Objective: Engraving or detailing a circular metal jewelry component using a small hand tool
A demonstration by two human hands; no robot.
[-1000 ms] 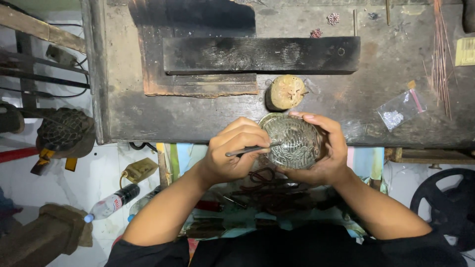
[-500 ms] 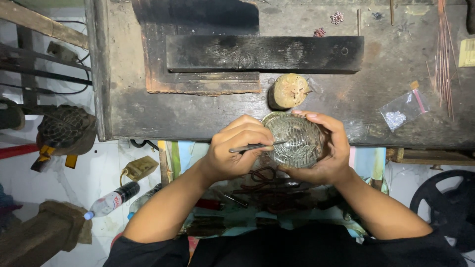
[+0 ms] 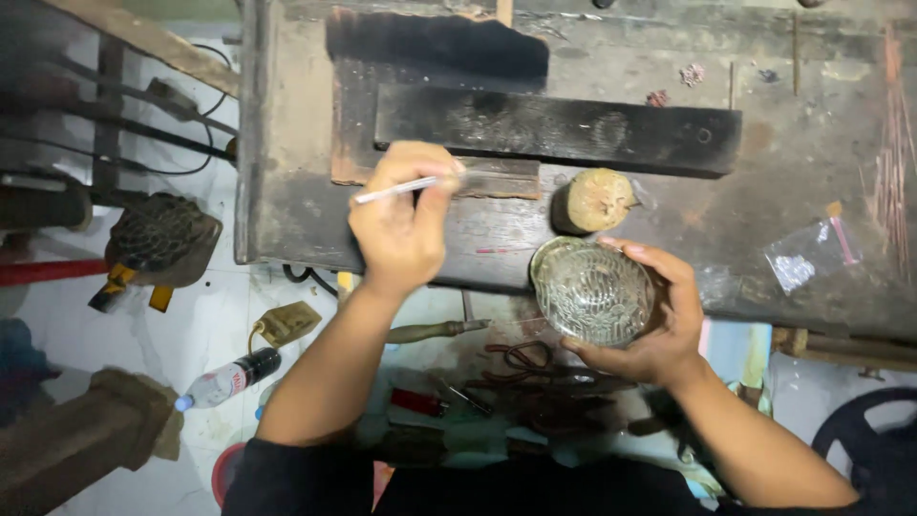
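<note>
We see our two arms bare from the wrists up past the elbows. Our left hand (image 3: 401, 229) and right hand (image 3: 659, 325) wear no gloves, and we make out no rings, watch or bands on them. Dark, near-black short sleeves cover our upper arms, and the same dark fabric runs across our chest between the two sleeves.

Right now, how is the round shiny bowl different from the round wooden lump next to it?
The bowl is silvery with a fine raised pattern; the wooden lump is plain tan and rough. The bowl is bigger. The bowl is held in the right hand at the bench edge; the lump sits on the bench untouched. Both look round.
</note>
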